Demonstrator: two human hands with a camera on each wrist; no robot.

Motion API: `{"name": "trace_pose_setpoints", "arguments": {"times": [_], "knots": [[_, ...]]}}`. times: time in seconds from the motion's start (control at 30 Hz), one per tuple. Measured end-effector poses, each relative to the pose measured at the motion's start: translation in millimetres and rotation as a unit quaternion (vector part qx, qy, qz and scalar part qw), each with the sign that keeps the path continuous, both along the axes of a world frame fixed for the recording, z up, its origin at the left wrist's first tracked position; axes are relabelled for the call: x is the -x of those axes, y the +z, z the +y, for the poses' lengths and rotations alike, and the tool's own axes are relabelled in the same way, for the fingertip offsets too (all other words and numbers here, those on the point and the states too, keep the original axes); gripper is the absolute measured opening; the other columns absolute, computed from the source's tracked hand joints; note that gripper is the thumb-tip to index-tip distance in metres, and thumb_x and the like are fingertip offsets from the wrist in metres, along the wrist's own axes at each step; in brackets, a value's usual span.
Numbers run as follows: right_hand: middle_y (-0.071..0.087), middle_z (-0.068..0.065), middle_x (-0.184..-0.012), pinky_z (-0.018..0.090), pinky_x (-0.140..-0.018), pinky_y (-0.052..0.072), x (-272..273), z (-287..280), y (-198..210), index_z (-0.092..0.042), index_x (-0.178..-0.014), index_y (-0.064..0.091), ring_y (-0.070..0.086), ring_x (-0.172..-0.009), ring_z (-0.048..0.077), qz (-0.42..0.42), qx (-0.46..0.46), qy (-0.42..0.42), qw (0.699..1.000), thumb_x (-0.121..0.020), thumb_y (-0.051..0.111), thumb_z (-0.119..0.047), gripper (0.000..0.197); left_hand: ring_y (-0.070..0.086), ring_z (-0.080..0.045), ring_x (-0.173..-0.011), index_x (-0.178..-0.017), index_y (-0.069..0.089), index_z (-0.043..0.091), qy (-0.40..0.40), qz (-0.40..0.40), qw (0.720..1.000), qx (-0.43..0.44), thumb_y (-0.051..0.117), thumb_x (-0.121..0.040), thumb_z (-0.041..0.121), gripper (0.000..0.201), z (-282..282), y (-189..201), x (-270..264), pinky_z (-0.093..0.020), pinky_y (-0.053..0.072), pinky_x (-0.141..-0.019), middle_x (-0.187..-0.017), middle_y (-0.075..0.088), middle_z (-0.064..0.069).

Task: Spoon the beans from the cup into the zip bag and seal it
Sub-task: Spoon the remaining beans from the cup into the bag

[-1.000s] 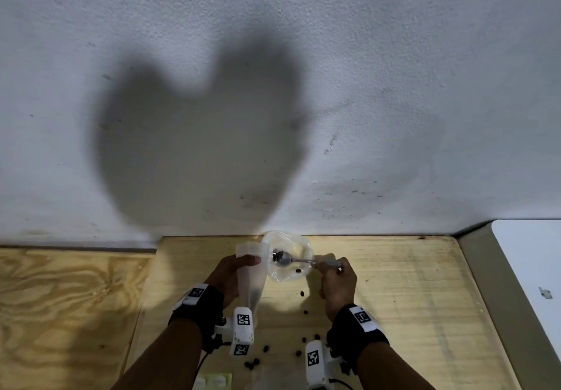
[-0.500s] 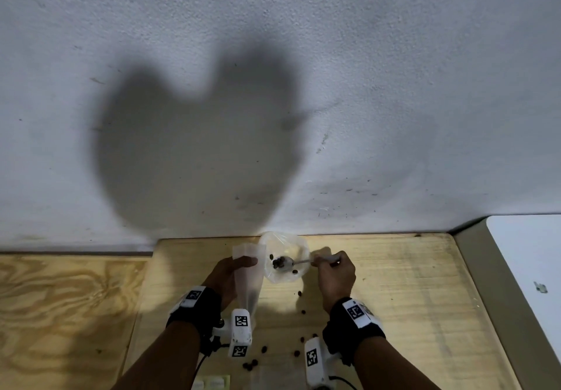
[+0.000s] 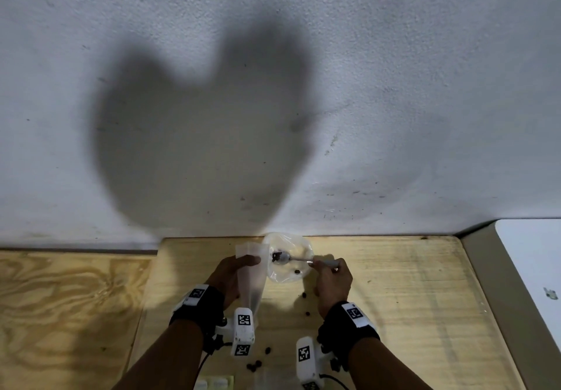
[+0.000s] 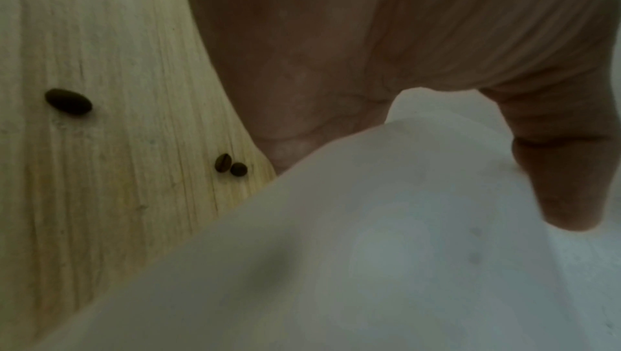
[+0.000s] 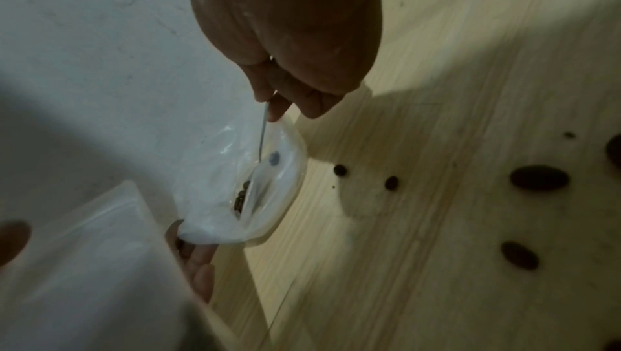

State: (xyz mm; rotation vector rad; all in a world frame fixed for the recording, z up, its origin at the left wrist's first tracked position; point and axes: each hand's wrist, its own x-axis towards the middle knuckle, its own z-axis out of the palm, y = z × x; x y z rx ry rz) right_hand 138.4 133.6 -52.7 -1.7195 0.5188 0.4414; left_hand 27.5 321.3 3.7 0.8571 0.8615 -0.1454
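Observation:
A clear plastic cup (image 3: 288,256) lies tipped by the wall at the far edge of the wooden table (image 3: 394,298). My right hand (image 3: 331,277) pinches the handle of a metal spoon (image 3: 287,258) whose bowl sits inside the cup (image 5: 268,179) and carries a few dark beans (image 3: 277,255). One more bean (image 3: 297,272) lies in the cup. My left hand (image 3: 233,274) grips a frosted zip bag (image 3: 252,271) upright just left of the cup, thumb (image 4: 568,171) on its front. The bag (image 4: 369,250) fills the left wrist view.
Several loose beans (image 3: 305,304) lie scattered on the table between and behind my wrists, some near the front edge (image 3: 255,365). A grey wall (image 3: 273,86) rises right behind the cup. A lower plywood surface (image 3: 60,313) lies left, a white surface (image 3: 534,268) right.
The spoon has shifted slightly left inside the cup and now carries beans in its bowl. My left hand keeps the bag in the same place.

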Motion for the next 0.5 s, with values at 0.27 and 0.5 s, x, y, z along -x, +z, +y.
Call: {"name": "trace_pose_setpoints", "arguments": {"times": [0.27,0.5], "knots": [[0.054,0.005,-0.067,0.031,-0.052,0.037,-18.8,-27.8,-0.3,-0.016,-0.07,0.056,0.043,-0.06,0.019,0.032,-0.016,0.012,0.999,-0.078,0.075,-0.012,0.021,0.059,-0.031,-0.084,-0.115,0.064,-0.006,-0.01,0.008,1.0,-0.025,0.085,-0.049,0.028,0.076,3.2,-4.8,0.8,-0.036,0.045,-0.072,-0.093,0.063,-0.019],[0.05,0.008,-0.067,0.023,-0.043,0.03,-29.5,-38.5,11.8,-0.013,-0.07,0.052,0.037,-0.054,0.017,0.044,-0.018,0.032,0.998,-0.082,0.073,-0.006,0.025,0.058,-0.033,-0.086,-0.114,0.064,-0.007,-0.014,0.01,0.998,-0.065,0.085,-0.044,0.025,0.08,-1.3,1.3,-0.6,-0.037,0.047,-0.072,-0.095,0.063,-0.022]]}}
